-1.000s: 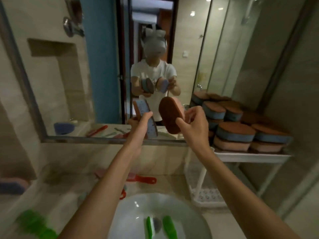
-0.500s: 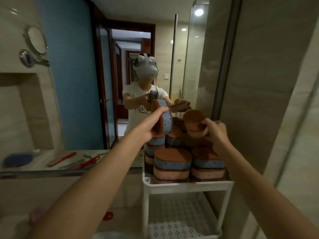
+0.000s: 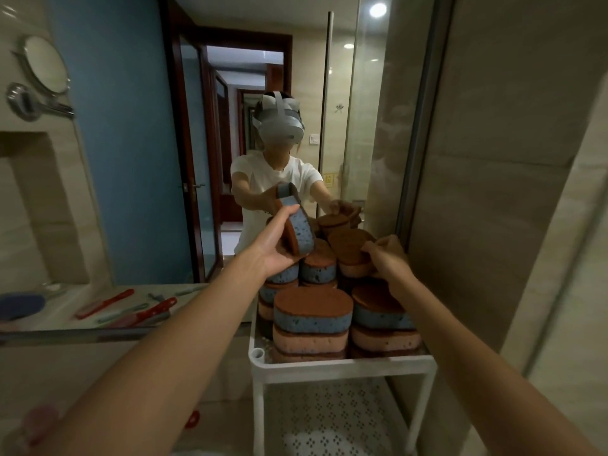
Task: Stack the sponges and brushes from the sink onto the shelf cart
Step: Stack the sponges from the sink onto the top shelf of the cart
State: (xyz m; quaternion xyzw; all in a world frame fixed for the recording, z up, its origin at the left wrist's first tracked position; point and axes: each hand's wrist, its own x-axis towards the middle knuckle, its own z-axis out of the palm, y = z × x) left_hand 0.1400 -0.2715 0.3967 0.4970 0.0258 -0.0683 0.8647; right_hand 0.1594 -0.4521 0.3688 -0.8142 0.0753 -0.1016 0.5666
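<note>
**Two sponges held over the loaded shelf cart**

The left grip (image 3: 279,250) curls round a blue sponge (image 3: 302,232) with a brown scouring face. It holds the sponge on edge above the rear left stack on the shelf cart (image 3: 342,364). The right grip (image 3: 388,263) has its fingers curled over the right end of a pink sponge (image 3: 348,246). That sponge lies brown face up at the top of the cart's rear right stack. Stacked sponges (image 3: 312,312) fill the cart's top tray. Left of the cart, a mirror (image 3: 131,159) reflects red brushes (image 3: 154,311).
</note>
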